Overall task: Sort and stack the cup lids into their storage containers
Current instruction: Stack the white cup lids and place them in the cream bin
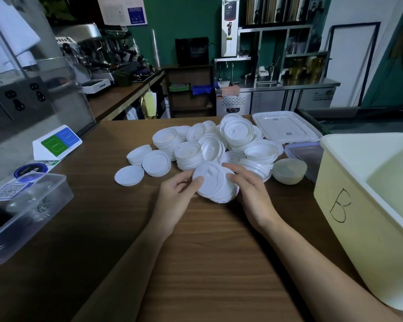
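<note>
- Head view: both hands met over a wooden counter point(196, 252), gripping a small stack of white cup lids point(213, 182) tilted towards the camera, just in front of the main pile.
- The left hand point(176, 198) clamped the stack's left edge, thumb pressed on the top lid's face and the other fingers curled behind it.
- The right hand point(251, 194) clamped the right edge, fingers spread along the rim and the thumb tip over the top.
- Behind the hands lay a loose pile of white lids point(219, 142), some nested in short stacks, some leaning on each other.
- A single flat lid point(129, 175) lay apart at the pile's left end.
- A small stack of beige lids point(289, 170) sat at the pile's right end, touching a clear lidded box point(307, 156).
- A white tray-shaped container lid point(286, 129) lay beyond the pile on the right.
- A large pale yellow bin marked "B" point(358, 205) stood open at the right edge.
- A clear plastic container point(26, 212) stood near the counter's left edge.
</note>
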